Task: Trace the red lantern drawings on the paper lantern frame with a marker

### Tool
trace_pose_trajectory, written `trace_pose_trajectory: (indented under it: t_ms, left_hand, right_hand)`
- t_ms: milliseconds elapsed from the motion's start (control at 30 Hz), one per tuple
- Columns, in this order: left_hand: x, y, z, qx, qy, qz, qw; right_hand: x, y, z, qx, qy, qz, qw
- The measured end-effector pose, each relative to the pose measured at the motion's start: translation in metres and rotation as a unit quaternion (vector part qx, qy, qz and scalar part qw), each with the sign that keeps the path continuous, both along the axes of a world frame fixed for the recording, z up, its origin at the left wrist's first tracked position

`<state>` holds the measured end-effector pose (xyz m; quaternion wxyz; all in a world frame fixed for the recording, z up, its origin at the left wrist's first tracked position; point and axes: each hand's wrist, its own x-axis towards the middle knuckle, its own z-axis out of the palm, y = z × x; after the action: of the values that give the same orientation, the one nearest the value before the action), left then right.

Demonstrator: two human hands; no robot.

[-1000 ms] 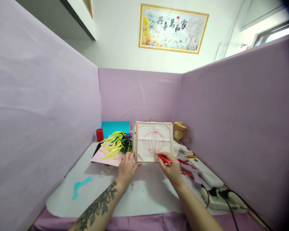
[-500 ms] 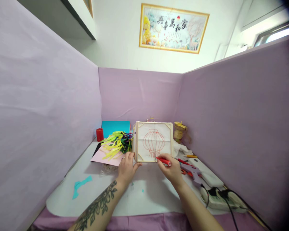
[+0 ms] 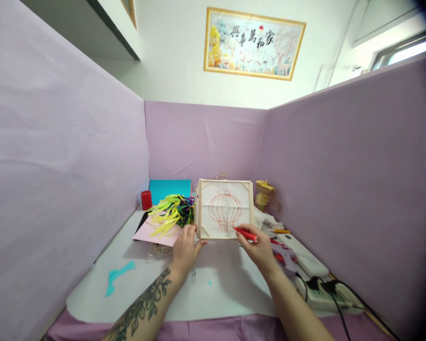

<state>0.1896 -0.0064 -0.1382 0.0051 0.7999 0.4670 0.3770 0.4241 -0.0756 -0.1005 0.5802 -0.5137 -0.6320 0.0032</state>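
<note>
A square box [image 3: 246, 208] with a pale wooden frame and white paper sides stands upright in the middle of the table. Its front panel bears a red line drawing of a round lantern with a fringe [image 3: 225, 209]. My left hand [image 3: 186, 244] grips the box at its lower left corner, thumb along the bottom edge and fingers at the side. Pinched in my right hand [image 3: 257, 246] is a red marker [image 3: 246, 234], its tip at the panel near the right end of the drawn fringe. Whether the tip touches the paper, I cannot tell.
Left of the box lie yellow and green ribbon strips [image 3: 170, 213], pink paper [image 3: 152, 232], a blue sheet [image 3: 170, 189] and a red cup-like object [image 3: 146, 200]. A blue scrap [image 3: 119, 277] lies nearer. Rightward are a glue gun [image 3: 286, 255], a power strip [image 3: 326, 296] with cables and a yellow-topped container [image 3: 264, 194].
My right hand has shifted slightly right along the lower edge of the panel with the marker. The left hand keeps its hold on the box. The whole view has tilted slightly.
</note>
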Motion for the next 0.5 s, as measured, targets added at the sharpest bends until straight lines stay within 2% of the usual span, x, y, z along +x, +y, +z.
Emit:
trace_pose_trajectory:
  t_ms: [267, 500]
  left_hand:
    - [-0.0002, 0.0012, -0.0019, 0.010, 0.001, -0.001, 1.000]
    - [0.0000, -0.0005, -0.0002, -0.004, 0.011, 0.001, 1.000]
  right_hand:
    - [-0.0042, 0.0053, 0.0001, 0.023, -0.035, 0.003, 0.999]
    - [-0.0021, 0.0059, -0.0019, 0.008, -0.053, 0.003, 0.999]
